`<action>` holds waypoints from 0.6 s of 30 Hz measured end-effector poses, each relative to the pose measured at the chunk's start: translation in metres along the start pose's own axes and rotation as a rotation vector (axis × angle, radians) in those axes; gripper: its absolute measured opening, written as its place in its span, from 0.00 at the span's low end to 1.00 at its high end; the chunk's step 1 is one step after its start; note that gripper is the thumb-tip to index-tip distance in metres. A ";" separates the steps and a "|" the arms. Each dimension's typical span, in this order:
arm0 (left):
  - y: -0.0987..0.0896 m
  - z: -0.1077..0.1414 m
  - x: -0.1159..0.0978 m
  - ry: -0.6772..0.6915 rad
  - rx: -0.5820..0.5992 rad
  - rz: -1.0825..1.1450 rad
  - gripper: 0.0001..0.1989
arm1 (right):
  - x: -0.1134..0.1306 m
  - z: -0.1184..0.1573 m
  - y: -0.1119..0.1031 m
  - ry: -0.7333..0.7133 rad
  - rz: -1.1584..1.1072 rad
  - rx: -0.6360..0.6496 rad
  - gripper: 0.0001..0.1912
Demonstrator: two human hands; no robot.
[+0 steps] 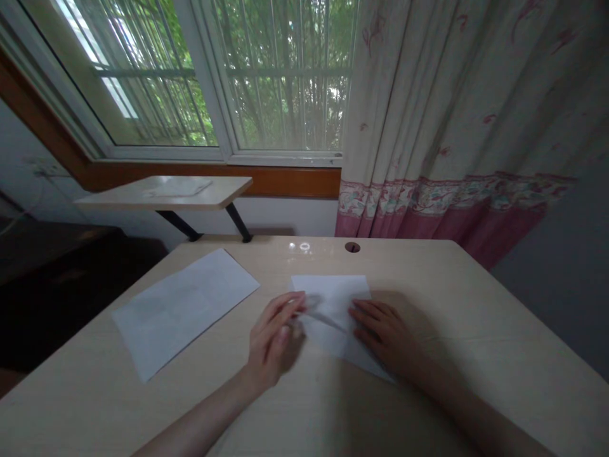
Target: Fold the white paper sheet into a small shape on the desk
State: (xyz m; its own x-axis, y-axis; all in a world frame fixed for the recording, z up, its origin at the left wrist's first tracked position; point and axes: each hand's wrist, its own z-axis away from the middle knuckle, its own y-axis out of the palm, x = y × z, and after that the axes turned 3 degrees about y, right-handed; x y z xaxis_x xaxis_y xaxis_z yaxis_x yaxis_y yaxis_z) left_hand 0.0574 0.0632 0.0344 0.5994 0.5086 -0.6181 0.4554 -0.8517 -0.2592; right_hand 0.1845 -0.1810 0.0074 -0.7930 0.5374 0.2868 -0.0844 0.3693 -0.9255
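A white sheet of paper (335,289) lies on the desk in front of me, partly folded. A slanting, shadowed edge of a raised flap crosses its middle. At the sheet's left side, my left hand (273,336) has its fingers drawn together on the flap's edge, slightly blurred; the exact grip is partly hidden. My right hand (387,336) rests on the right part of the sheet, fingers stretched out and pressing it to the desk.
Another white paper stack or sheet (185,311) lies to the left on the desk (476,304). A small raised shelf (118,195) with papers on it stands at the back left. A cable hole (353,247) is near the back edge; a curtain (428,197) hangs behind.
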 end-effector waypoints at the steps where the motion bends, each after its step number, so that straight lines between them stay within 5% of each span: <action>1: -0.001 -0.001 0.004 -0.143 -0.003 0.138 0.23 | -0.001 0.000 0.001 0.012 -0.001 0.002 0.19; 4: 0.001 -0.004 0.014 -0.523 0.096 0.415 0.34 | -0.006 0.000 0.002 0.023 -0.005 0.003 0.19; 8: 0.005 -0.006 0.014 -0.651 0.372 0.445 0.36 | -0.018 0.004 -0.001 -0.009 -0.005 0.008 0.20; 12: 0.011 -0.005 0.002 -0.454 0.656 0.132 0.23 | -0.030 0.005 -0.002 -0.036 -0.018 -0.011 0.18; 18: 0.022 0.003 -0.013 -0.019 0.789 -0.302 0.13 | -0.033 0.005 0.003 -0.066 -0.052 -0.073 0.18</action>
State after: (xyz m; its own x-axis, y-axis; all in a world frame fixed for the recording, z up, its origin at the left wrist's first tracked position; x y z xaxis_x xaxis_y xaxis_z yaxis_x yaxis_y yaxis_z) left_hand 0.0576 0.0375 0.0340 0.5113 0.7324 -0.4497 -0.0029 -0.5218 -0.8531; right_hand 0.2072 -0.2012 -0.0060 -0.8271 0.4657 0.3145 -0.0841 0.4508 -0.8887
